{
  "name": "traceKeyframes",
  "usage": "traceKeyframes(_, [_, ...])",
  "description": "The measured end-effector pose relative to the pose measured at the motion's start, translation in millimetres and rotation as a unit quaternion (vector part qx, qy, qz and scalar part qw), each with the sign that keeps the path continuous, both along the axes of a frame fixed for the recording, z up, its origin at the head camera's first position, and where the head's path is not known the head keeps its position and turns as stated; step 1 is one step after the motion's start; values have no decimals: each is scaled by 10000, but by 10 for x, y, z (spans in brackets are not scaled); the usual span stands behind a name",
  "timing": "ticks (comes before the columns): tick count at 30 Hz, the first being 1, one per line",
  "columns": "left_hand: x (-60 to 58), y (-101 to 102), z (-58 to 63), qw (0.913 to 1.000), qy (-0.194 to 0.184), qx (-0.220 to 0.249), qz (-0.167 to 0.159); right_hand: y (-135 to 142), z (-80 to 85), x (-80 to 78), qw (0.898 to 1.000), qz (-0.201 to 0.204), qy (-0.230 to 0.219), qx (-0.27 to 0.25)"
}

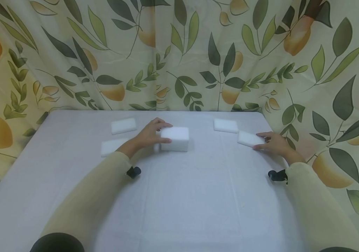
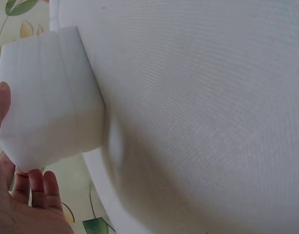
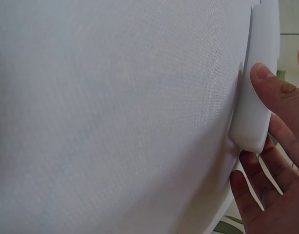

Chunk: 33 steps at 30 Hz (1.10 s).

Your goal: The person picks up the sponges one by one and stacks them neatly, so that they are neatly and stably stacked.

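In the head view, a stack of white sponges (image 1: 174, 139) stands mid-table, its layers showing as seams in the left wrist view. My left hand (image 1: 151, 133) holds the stack at its left end, thumb on the near side and fingers at the far side. Farther right, a single flat white sponge (image 1: 249, 139) lies on the table. My right hand (image 1: 274, 142) pinches its right end between thumb and fingers. In the right wrist view, the thumb presses one long edge of that sponge (image 3: 256, 92).
One more flat white sponge (image 1: 225, 125) lies just behind the right-hand one, nearly corner to corner. Two others, a rear sponge (image 1: 124, 126) and a front sponge (image 1: 113, 147) partly behind the left wrist, lie at left. A leaf-patterned curtain (image 1: 179, 70) hangs behind the white-covered table (image 1: 185, 199).
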<state>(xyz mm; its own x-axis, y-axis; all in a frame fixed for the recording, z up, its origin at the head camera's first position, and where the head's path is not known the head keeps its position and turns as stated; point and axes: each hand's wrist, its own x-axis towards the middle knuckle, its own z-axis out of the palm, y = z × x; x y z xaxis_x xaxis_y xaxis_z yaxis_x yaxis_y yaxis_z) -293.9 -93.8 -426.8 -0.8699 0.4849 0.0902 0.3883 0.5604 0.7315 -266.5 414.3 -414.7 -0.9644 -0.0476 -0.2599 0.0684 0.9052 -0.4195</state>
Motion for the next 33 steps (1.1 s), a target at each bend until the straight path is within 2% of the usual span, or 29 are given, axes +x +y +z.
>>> traceKeyframes(11, [4, 2, 2, 9999, -80, 37, 55, 18, 20, 6, 9999, 101, 59, -13])
traceKeyframes(33, [21, 13, -2, 9999, -55, -52, 97, -172, 165, 75, 9992, 244, 266, -168])
